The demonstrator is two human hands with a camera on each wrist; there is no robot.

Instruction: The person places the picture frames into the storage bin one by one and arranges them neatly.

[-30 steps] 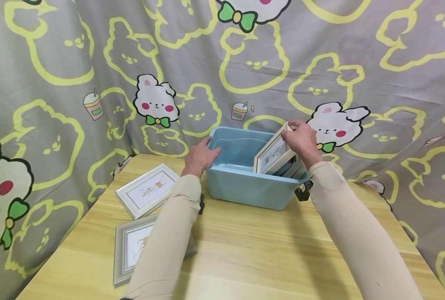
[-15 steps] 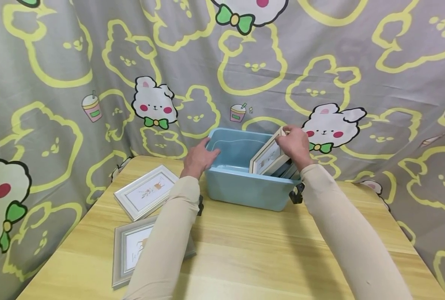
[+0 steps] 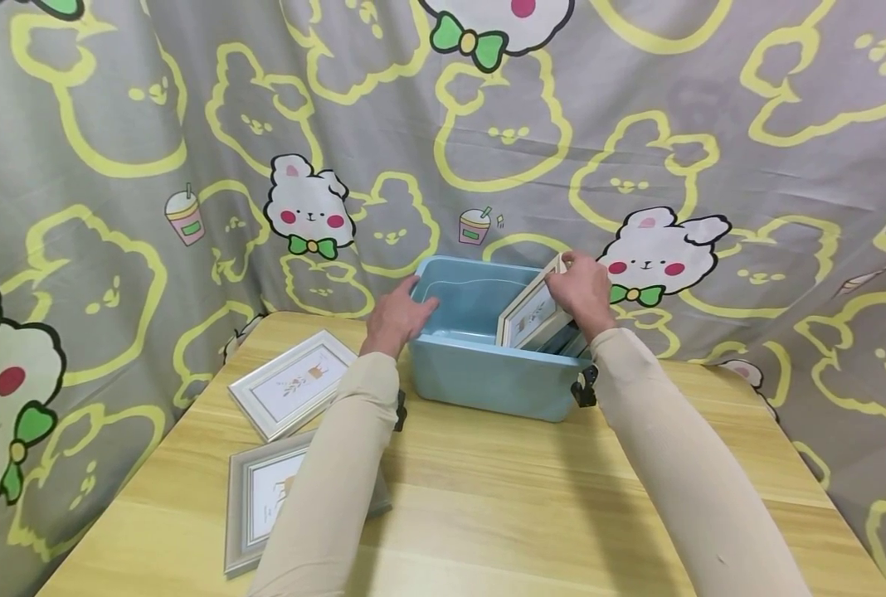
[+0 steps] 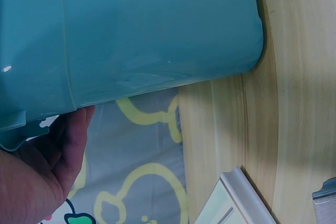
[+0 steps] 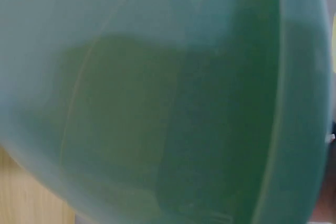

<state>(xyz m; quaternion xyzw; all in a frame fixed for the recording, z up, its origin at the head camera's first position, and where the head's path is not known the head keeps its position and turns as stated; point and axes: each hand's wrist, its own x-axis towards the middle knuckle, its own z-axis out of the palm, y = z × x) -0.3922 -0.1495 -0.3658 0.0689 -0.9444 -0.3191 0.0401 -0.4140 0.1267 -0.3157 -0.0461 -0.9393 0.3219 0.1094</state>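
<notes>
A light blue plastic bin (image 3: 488,381) stands on the wooden table. My left hand (image 3: 398,315) holds its left end at the rim; in the left wrist view the fingers curl against the outer wall beneath the rim. Inside the bin's right half leans a cream picture frame (image 3: 521,323) with a small plant print. At its raised upper end, my right hand (image 3: 583,290) grips this frame. More frames (image 3: 566,342) stand slanted behind it, partly covered by the hand and arm. The right wrist view is mostly filled by the bin's wall (image 5: 131,103).
On the table's left lie a white picture frame (image 3: 294,383) and a silver-grey picture frame (image 3: 245,506), the latter partly under my left forearm. A grey patterned curtain (image 3: 383,99) hangs close behind the bin. Bare wooden tabletop (image 3: 488,506) extends in front.
My right hand has shifted a little left and lower, with the cream picture frame leaning slightly further down into the bin. The left hand keeps its place on the rim.
</notes>
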